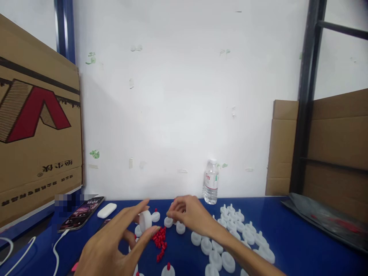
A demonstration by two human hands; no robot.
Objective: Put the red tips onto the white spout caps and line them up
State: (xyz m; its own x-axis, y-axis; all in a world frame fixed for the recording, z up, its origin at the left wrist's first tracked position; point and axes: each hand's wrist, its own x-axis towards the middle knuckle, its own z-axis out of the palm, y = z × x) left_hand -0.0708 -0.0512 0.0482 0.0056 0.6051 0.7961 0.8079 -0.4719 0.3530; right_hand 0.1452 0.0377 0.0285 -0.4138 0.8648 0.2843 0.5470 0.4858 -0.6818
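My left hand [115, 241] pinches a white round plastic cap [147, 221] between thumb and fingers, tilted on its side. Further right, my right hand [186, 212] has its fingers curled, and their tips meet the top of a white nozzle cap [168, 222]; its spout is hidden by them. Another white cap [180, 228] sits just under that hand. Between the hands lies a heap of small red tips [160, 238]. White caps fitted with red tips, such as one nozzle cap [155, 216], stand around my left hand, partly covered by it.
Many white nozzle caps [228, 262] spread over the blue table [293, 245] by my right forearm. A water bottle [211, 182] stands against the wall. At left are a phone [82, 214], a white case [107, 210], a cable and a large carton [37, 153]. A grey plastic bag [324, 218] lies right.
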